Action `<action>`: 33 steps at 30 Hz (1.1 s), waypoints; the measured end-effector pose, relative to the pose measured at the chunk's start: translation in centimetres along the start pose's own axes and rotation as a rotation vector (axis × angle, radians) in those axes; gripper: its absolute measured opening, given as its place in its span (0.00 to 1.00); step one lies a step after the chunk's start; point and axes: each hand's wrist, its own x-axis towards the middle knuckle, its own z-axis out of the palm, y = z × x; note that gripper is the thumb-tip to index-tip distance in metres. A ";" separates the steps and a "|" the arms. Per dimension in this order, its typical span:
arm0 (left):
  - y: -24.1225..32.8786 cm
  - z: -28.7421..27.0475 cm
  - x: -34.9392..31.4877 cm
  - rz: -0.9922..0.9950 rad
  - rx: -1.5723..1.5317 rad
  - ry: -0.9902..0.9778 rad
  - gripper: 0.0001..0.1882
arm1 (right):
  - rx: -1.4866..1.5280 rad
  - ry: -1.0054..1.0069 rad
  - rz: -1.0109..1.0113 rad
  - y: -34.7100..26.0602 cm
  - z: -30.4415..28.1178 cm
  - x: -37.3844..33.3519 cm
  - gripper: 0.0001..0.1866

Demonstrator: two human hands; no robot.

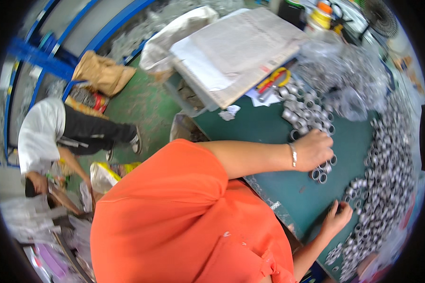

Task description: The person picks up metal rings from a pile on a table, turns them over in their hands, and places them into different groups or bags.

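My left hand [312, 150], a bracelet at its wrist, is curled palm down over a few short grey metal rings [322, 178] on the green tabletop; its fingertips are partly hidden. Beyond it spreads a group of similar rings [307, 111]. My right hand [337, 219] is lower in the view, beside the long heap of metal rings [387, 174] along the table's right side. Its thumb and fingers are bent toward each other around something dark that I cannot make out.
A box with a flat cardboard sheet [241, 47] on top stands at the table's far left. Yellow-handled scissors [281, 78], clear plastic bags [340, 66] and a small fan [380, 19] are at the back. Another person [47, 132] bends over bags on the left.
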 end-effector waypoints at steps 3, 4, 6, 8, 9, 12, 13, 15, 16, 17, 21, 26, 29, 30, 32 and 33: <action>0.5 -0.4 -0.2 -0.034 0.001 0.017 0.03 | -0.009 0.053 -0.006 0.0 0.0 -0.2 0.13; 0.6 -0.5 -0.1 -0.034 0.002 0.010 0.03 | -0.031 0.085 -0.034 0.5 0.1 -0.1 0.13; 0.6 -0.2 0.1 -0.014 -0.036 0.074 0.03 | -0.041 0.022 0.020 1.2 0.0 -0.2 0.13; 0.6 -0.2 0.1 0.004 -0.048 0.156 0.03 | -0.083 -0.067 0.050 1.3 -0.3 0.1 0.13; 0.9 -0.3 0.1 0.011 -0.073 0.182 0.04 | -0.089 -0.072 0.075 0.1 -0.9 0.1 0.09; 1.6 -2.3 -0.3 -0.003 -0.089 0.255 0.04 | -0.012 -0.148 0.125 -0.6 -1.7 0.7 0.13; 1.7 -3.0 -0.4 -0.009 -0.077 0.273 0.04 | -0.063 -0.162 0.039 -0.1 -1.5 0.9 0.13; 1.5 -3.7 -1.3 -0.037 -0.044 0.306 0.04 | -0.165 -0.197 -0.144 1.5 -1.3 1.6 0.15; 1.6 -4.2 -1.7 -0.039 -0.064 0.334 0.04 | -0.226 -0.228 -0.156 1.6 -1.9 1.4 0.11; 1.8 -4.9 -2.0 -0.040 -0.085 0.363 0.04 | -0.260 -0.272 -0.088 2.1 -2.9 1.4 0.17; 1.9 -7.7 -4.5 -0.098 -0.036 0.426 0.03 | -0.243 -0.336 -0.050 1.0 -2.4 3.4 0.23; 1.9 -11.0 -7.1 -0.063 -0.049 0.473 0.03 | -0.339 -0.336 -0.219 -0.1 -1.4 4.2 0.23; 2.1 -12.3 -8.3 -0.106 -0.057 0.479 0.03 | -0.422 -0.357 -0.289 -0.4 -1.6 4.7 0.27; 2.0 -12.5 -8.7 -0.127 -0.047 0.468 0.03 | -0.449 -0.351 -0.269 -0.5 -1.5 4.8 0.27; 1.6 -12.8 -9.4 -0.112 -0.056 0.468 0.02 | -0.503 -0.335 -0.231 -0.7 -1.3 4.8 0.28; 1.5 -12.9 -9.7 -0.108 -0.068 0.487 0.02 | -0.466 -0.308 -0.377 -1.1 -1.5 4.5 0.31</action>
